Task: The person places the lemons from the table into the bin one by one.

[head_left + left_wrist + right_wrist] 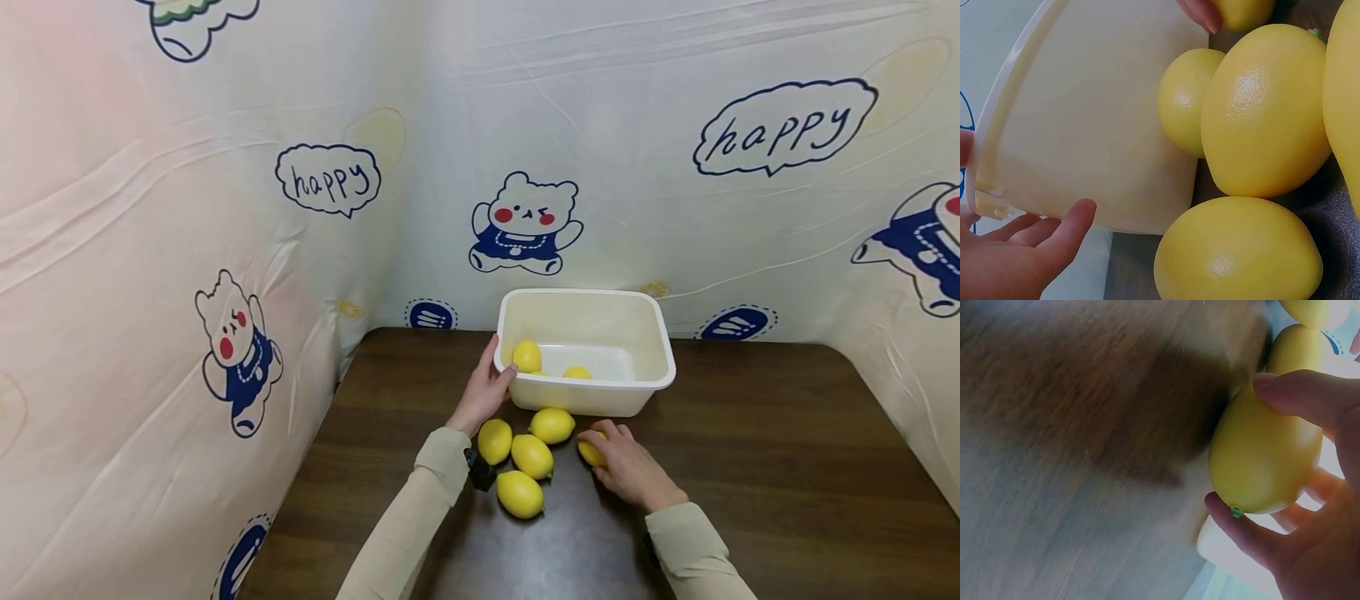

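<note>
A white plastic bin (637,400) stands at the back of the table with two lemons showing inside, one lemon (527,357) by its left wall and another lemon (577,372) partly hidden behind the front rim. My left hand (486,390) grips the bin's rim at the left front corner, its fingers along the outer wall in the left wrist view. In front of the bin, my right hand (628,465) holds a yellow lemon (1266,456) between thumb and fingers, close over the table. Between the hands lie several more lemons, among them one lemon (520,494) nearest me.
The dark wooden table (787,450) extends to both sides of the bin. Behind it and at the sides hangs a pale cloth (637,167) printed with bears and the word "happy". Loose lemons, including a lemon (552,425), lie right at the bin's front wall.
</note>
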A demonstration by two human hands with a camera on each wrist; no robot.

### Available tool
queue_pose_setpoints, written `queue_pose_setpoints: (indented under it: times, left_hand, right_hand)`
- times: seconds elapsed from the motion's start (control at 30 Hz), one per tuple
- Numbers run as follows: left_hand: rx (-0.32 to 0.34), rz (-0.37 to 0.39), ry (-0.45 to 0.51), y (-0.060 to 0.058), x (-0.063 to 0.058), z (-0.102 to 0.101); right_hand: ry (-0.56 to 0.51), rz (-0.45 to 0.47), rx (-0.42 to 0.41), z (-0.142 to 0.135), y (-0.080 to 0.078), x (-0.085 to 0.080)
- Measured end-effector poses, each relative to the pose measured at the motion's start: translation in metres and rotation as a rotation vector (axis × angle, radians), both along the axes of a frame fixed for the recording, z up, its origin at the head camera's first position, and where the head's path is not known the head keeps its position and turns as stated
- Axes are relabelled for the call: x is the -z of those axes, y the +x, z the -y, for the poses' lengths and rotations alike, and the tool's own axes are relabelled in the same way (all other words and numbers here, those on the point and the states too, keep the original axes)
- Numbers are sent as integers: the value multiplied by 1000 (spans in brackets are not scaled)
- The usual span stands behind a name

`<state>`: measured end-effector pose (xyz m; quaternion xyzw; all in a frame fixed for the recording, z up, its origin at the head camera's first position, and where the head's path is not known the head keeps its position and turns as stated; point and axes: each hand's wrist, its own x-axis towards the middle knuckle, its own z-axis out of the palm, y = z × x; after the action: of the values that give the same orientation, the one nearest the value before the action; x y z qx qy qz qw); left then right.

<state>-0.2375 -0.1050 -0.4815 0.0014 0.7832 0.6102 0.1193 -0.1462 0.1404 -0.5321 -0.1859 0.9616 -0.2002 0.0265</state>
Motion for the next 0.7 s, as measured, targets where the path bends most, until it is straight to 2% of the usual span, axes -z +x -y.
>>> queue_pose_setpoints:
  times: [0.23,0.7]
  left_hand:
    - [3,-3,-5,-1,1,0]
    - [6,-9,0,0,1,0]
  right_hand:
    - [-19,14,7,0,-1,2]
    - [12,-33,-19,2,-1,-5]
